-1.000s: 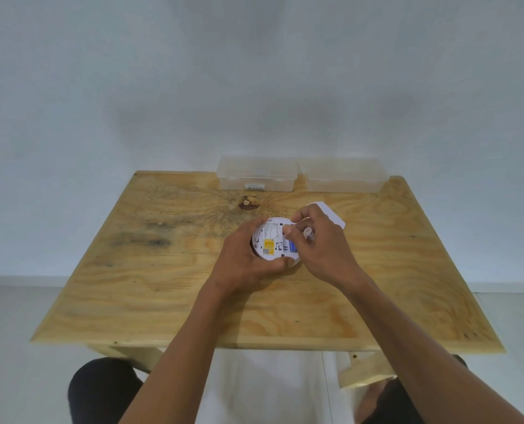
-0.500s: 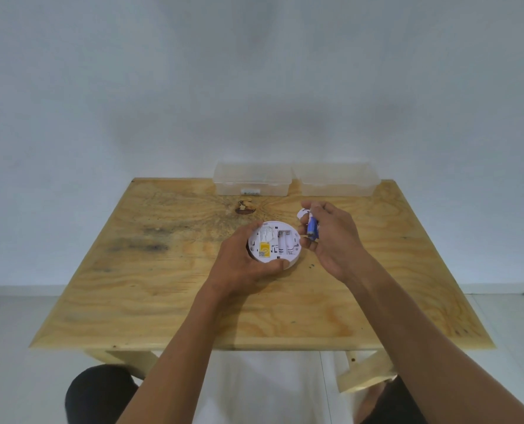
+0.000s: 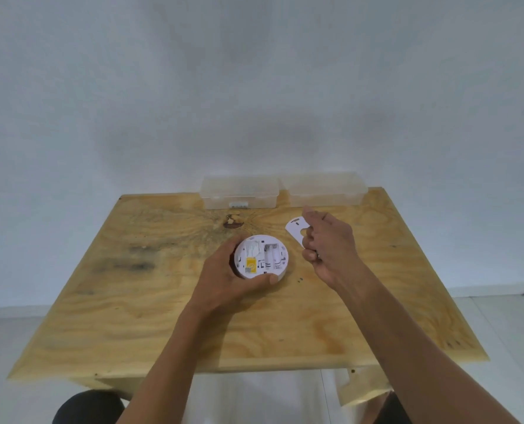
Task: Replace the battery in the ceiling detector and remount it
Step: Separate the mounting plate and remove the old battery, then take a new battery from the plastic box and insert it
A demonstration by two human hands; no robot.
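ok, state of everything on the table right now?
detector: back up, battery bay open and empty
left hand: gripping the detector
right hand: curled shut, contents hidden
white plate: flat on table
left box: lid closed
right box: lid closed

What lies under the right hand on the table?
A white plate lies flat, partly under the right hand. The hand covers its right part, and whether the closed grip holds anything cannot be seen.

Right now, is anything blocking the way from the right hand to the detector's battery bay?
Nothing visible does. The bay lies open, facing up; the left hand grips only the detector's near rim; the right hand hovers beside it.
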